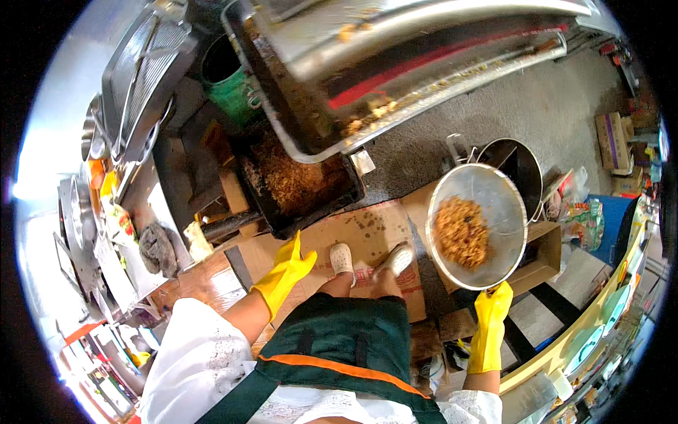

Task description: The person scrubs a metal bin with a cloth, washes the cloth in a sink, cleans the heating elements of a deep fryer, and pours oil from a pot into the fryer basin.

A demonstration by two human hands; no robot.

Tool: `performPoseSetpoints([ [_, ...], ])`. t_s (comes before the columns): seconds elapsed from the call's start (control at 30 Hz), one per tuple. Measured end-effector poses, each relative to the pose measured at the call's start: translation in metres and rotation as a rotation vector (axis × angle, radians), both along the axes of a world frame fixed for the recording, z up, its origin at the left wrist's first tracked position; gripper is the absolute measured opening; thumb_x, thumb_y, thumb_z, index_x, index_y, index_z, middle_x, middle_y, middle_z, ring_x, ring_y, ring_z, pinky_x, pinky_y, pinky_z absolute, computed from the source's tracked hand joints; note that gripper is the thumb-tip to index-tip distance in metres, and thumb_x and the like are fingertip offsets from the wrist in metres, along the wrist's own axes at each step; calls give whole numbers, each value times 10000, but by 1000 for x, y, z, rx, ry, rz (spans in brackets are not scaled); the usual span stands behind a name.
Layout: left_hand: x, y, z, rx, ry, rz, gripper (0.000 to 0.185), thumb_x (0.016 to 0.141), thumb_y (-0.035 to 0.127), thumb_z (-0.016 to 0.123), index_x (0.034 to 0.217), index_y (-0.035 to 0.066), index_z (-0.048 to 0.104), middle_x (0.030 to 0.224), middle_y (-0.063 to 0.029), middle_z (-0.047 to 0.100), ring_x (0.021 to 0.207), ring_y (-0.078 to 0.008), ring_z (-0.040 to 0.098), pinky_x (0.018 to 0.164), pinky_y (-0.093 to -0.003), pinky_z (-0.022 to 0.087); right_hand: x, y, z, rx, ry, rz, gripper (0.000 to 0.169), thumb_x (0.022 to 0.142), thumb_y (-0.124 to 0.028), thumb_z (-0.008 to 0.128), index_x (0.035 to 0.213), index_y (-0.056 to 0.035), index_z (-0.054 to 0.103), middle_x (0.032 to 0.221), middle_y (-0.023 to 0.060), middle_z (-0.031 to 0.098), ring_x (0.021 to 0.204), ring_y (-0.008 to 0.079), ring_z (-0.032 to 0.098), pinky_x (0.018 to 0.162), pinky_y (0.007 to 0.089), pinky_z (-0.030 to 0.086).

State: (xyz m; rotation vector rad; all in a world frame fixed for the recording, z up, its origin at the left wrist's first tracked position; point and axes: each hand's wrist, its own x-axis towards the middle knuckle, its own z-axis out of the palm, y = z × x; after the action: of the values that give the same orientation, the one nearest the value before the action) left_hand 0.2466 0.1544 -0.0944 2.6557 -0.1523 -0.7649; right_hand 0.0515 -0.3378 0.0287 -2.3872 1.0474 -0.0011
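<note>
My right hand [492, 312], in a yellow rubber glove, grips a large round metal strainer [506, 222] at its near rim; the handle itself is mostly hidden. A heap of brown fried crumbs [462, 232] lies in the left part of the strainer. Beyond the strainer stands a tall metal pot [522, 153], partly covered by it. My left hand [291, 265], gloved in yellow too, is raised over the cardboard with its fingers apart and holds nothing. Ahead of it, a dark rectangular tray [357, 185] contains more brown crumbs.
A metal fryer or trough [318, 156] with a greasy rim juts in above. Upper left are a green bin [233, 98] and wire mesh racks [143, 79]. Flattened cardboard [371, 228] lies under my feet. An open carton [545, 254] and a blue container [609, 228] stand at right.
</note>
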Motion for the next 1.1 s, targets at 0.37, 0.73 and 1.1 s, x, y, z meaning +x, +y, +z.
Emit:
performPoseSetpoints([
  [0.37, 31, 42, -101, 225, -40, -68, 1005, 866, 391, 740, 1621, -22, 222, 1637, -250, 341, 1506, -405, 334, 1263, -443, 257, 106, 159, 1, 686, 127, 373, 253, 834, -40, 685, 1074, 24, 737, 953, 179, 776, 972, 227, 747, 843, 358, 554],
  [0.73, 10, 46, -47, 54, -156, -159, 898, 804, 435, 760, 1552, 62, 432, 1570, -207, 444, 1461, -434, 364, 1235, -514, 253, 237, 300, -114, 1974, 446, -68, 381, 989, -218, 622, 1250, 56, 660, 763, 31, 625, 536, 116, 497, 481, 248, 374],
  [1.1, 7, 50, -57, 86, -65, -192, 1085, 818, 471, 760, 1610, -41, 224, 1564, -295, 419, 1480, -430, 367, 1272, -505, 177, 270, 292, -151, 1021, 139, 1010, 251, 975, -147, 694, 1199, -36, 714, 1143, 88, 752, 1056, 218, 695, 924, 328, 564],
])
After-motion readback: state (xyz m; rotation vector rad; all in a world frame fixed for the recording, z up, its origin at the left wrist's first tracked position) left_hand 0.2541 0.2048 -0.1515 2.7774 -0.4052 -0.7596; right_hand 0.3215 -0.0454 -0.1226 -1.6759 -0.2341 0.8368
